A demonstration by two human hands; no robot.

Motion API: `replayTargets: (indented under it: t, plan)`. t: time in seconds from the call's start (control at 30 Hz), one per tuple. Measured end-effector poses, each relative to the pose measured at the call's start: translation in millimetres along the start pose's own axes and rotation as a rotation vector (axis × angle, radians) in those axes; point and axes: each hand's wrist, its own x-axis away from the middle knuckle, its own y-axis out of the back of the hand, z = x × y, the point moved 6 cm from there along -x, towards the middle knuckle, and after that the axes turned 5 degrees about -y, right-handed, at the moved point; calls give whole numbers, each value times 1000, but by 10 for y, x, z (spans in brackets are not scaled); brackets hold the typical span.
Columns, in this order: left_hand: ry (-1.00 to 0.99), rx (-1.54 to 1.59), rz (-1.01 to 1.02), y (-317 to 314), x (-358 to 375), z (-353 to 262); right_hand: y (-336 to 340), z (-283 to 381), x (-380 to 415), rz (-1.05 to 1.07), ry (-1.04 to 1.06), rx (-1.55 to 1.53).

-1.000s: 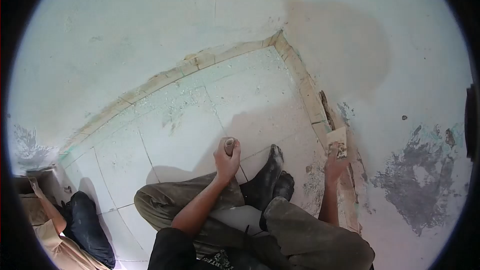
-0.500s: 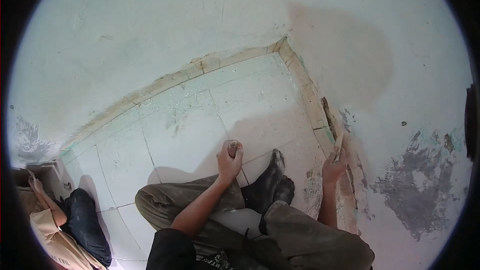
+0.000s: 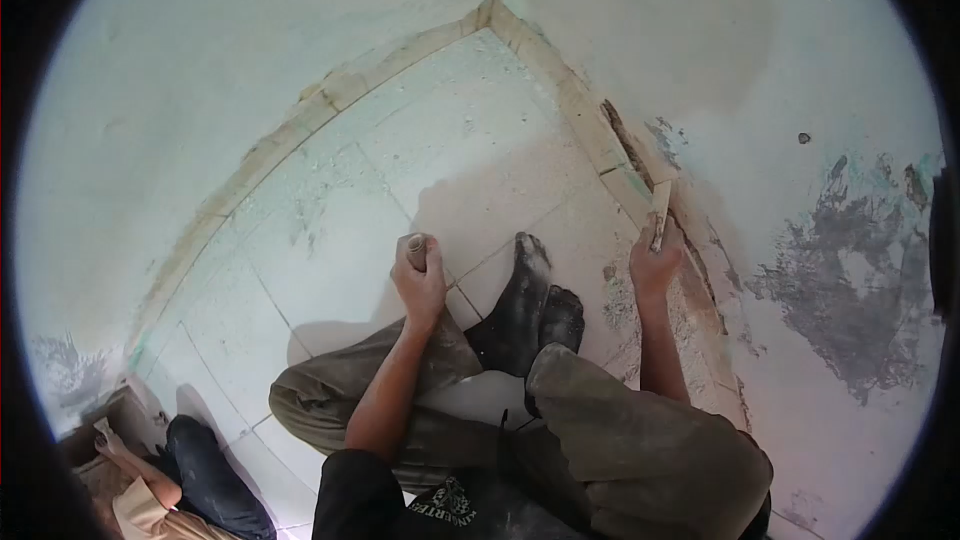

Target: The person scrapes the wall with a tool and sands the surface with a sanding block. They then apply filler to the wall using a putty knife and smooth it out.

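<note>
My left hand (image 3: 418, 285) is closed around a thick round-ended handle (image 3: 416, 248), above the pale floor tiles; the rest of that tool is hidden in the fist. On the right, my right hand (image 3: 655, 258) grips a putty knife (image 3: 661, 202). Its flat pale blade points up toward the wall, overlapping the skirting tiles (image 3: 590, 130) beside a dark broken gap (image 3: 625, 140). My crossed legs and black-socked feet (image 3: 515, 300) lie between the two hands.
Light floor tiles (image 3: 330, 190) carry dust and crumbs. Tan skirting runs along both walls to the corner (image 3: 488, 10). Grey patches (image 3: 850, 270) mark the right wall. At lower left another person (image 3: 150, 500) sits by a box-like recess (image 3: 115, 415), a light-coloured tool in hand.
The view has shifted, so the corner appears higher and further left. Both my hands keep their grips; the putty knife stays at the skirting by the broken gap.
</note>
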Motion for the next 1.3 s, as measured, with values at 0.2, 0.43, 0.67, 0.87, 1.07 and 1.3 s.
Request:
replayTargets:
  t: [0.2,0.43,0.67,0.87,1.07,1.3]
  plan:
    - [27,29,40,-62,27,239,31,142,-34,56,3,-101]
    - [141,144,27,-62,15,310,-89,-96,2,98,11,-67]
    - [95,97,40,-60,21,264,-36,-14,3,16,141,-163]
    - [86,120,34,-49,0,229,-27,-3,6,38,73,-138]
    - [84,58,24,-27,-2,295,-61,-55,35,-6,115,-147]
    - [189,70,25,-22,14,240,-99,-104,61,15,188,-95]
